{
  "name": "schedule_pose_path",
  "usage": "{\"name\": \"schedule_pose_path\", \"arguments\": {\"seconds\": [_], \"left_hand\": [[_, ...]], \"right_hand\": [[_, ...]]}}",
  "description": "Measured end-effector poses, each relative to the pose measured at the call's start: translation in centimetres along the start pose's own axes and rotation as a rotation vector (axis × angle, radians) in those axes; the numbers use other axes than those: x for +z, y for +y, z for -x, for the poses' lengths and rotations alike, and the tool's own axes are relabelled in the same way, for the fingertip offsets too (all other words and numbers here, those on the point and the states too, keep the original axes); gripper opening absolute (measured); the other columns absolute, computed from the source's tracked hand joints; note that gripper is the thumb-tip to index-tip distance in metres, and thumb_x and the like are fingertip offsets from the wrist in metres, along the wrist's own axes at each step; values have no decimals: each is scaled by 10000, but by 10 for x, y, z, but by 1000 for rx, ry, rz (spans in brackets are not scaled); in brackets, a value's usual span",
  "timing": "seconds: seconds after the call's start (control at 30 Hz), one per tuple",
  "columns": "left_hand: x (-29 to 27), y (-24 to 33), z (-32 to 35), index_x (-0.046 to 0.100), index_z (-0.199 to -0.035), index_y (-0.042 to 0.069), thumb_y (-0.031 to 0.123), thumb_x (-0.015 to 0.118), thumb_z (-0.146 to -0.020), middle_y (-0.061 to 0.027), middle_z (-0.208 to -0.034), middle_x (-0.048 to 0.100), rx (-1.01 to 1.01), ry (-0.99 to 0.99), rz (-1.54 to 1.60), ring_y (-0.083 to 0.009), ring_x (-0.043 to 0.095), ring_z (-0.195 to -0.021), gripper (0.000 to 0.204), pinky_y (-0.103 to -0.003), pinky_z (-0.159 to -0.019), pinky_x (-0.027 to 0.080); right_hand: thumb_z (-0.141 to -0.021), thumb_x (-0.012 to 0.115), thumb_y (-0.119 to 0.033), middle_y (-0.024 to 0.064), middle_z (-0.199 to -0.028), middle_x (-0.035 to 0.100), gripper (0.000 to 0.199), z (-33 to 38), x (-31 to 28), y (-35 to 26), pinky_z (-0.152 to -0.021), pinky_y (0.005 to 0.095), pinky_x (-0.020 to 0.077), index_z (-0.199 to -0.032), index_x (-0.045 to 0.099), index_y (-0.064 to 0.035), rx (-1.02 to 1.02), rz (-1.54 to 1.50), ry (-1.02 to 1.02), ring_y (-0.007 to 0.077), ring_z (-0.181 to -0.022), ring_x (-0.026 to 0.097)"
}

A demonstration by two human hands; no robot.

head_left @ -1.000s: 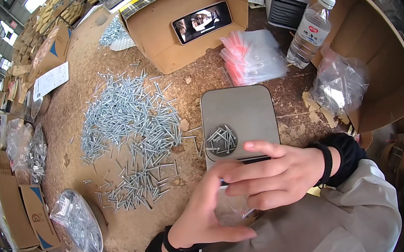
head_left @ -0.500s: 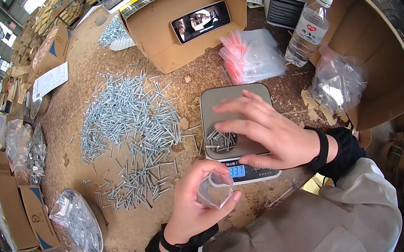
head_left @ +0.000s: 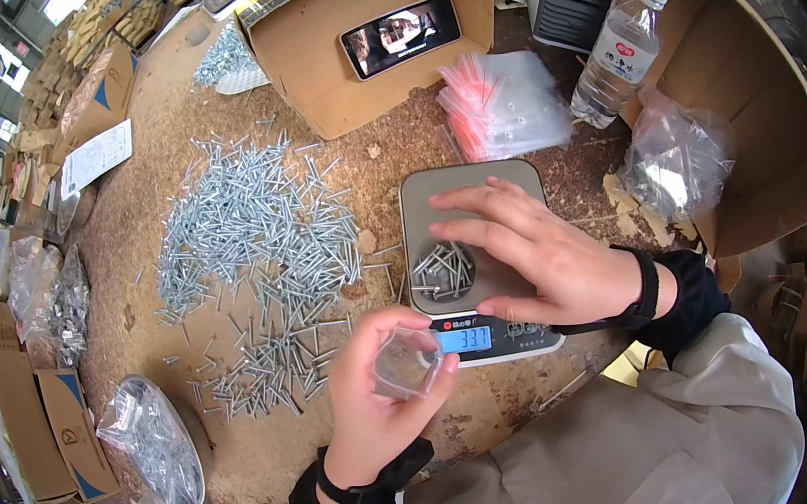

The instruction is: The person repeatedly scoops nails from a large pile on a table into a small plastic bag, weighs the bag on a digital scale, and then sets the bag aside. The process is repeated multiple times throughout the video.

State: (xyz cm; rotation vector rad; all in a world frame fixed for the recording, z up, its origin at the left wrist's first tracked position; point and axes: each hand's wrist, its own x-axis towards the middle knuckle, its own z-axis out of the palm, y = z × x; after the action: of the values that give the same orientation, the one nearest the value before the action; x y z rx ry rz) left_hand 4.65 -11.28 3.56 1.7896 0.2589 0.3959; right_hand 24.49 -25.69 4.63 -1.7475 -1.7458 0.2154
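I see my left hand [head_left: 376,396] gripping a small clear bag [head_left: 405,363] just in front of the scale [head_left: 477,253]; my right hand [head_left: 534,251] spreads open-fingered over the scale's screw cluster [head_left: 443,271].

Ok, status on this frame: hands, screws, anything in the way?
Left hand holds small clear bag open. Right hand reaches over scale, fingers at the screw pile on it. Loose screws spread left; nothing blocking.

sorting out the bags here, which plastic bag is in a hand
The small clear bag pinched open in the left hand; the other bags lie on the table.
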Motion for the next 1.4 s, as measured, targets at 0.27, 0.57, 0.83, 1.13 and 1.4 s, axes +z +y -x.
{"name": "schedule_pose_path", "arguments": {"seconds": [0.27, 0.57, 0.83, 1.13, 1.4], "left_hand": [[-1, -3, -1, 524, -1095, 39, -34, 729, -806, -41, -890, 603, -3, 134, -17, -110, 587, -839, 362, -252, -762, 463], [-5, -12, -3, 547, -1135, 33, -30, 712, -813, -36, -919, 617, 121, 213, -311, -110, 592, -852, 367, -259, -791, 466], [-8, -12, -5, 558, -1140, 36, -21, 706, -805, -49, -908, 622, 200, 272, -531, -131, 600, -848, 370, -279, -812, 468], [-8, -10, -5, 562, -1138, 41, -20, 717, -797, -50, -924, 614, 212, 286, -563, -140, 597, -858, 380, -287, -825, 465], [-7, -12, -4, 575, -1122, 53, -19, 713, -772, -58, -938, 588, 174, 287, -558, -162, 587, -864, 383, -307, -827, 460]], "right_hand": [[-771, 759, -149, 177, -1419, 418, 743, 0, 0, 1, -1118, 578, 289, -1420, 408, -67, 5, -2, -8, 394, -1309, 435], [-763, 763, -138, 184, -1412, 421, 760, 1, 0, 2, -1113, 548, 309, -1428, 401, -68, 16, 13, -10, 398, -1302, 430], [-751, 768, -127, 197, -1419, 413, 784, 1, 2, 2, -1106, 530, 322, -1436, 392, -70, 16, 18, 12, 408, -1301, 428], [-760, 767, -140, 197, -1419, 412, 778, 1, 2, 3, -1117, 541, 309, -1440, 394, -76, 18, 0, 4, 408, -1315, 420], [-786, 757, -176, 192, -1407, 422, 530, 5, 11, 11, -1130, 564, 290, -1245, 512, -78, -21, 40, -165, 398, -1329, 415]]}}
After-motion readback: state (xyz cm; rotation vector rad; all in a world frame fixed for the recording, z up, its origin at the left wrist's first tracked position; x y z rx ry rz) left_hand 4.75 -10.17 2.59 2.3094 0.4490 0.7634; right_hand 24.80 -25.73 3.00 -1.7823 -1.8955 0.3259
